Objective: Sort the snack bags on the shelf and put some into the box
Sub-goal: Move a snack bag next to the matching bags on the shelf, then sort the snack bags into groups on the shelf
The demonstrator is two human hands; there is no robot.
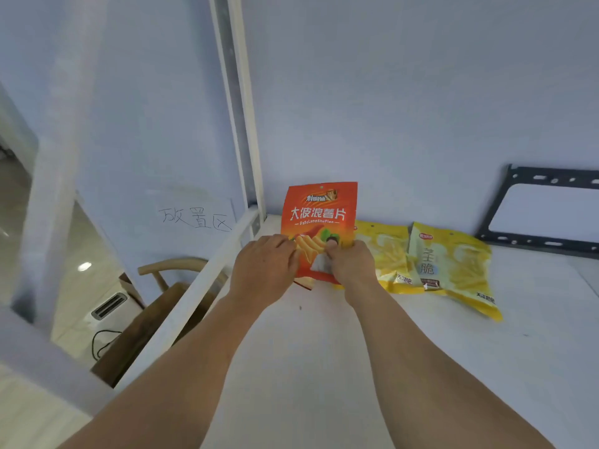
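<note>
Standing by the shelf (324, 367), a person is holding up an orange snack bag (319, 218) with both hands. The left hand (264, 270) is gripping the bag's lower left edge with its fingers curled round it, and the right hand (348, 265) is pinching the lower right part, with the thumb pressing on the front. The bag is standing nearly upright at the back left of the shelf, close to the wall. Just beside it, two yellow snack bags (450, 267) are lying flat, one partly on top of the other (a black metal frame (505, 202) is leaning on the wall behind them). Down to the left, below the shelf, a brown cardboard box (155, 322) is waiting on a wooden chair (175, 265), under a paper sign (194, 215) on the wall. I am guessing the orange bag is going there. The bag looks slippery and puffy, so it could be slipping out if the hands are letting go too soon. The box is sitting low and partly hiding behind the shelf rail (194, 293), so a bag dropped from up here could be missing it and landing on the floor.
</note>
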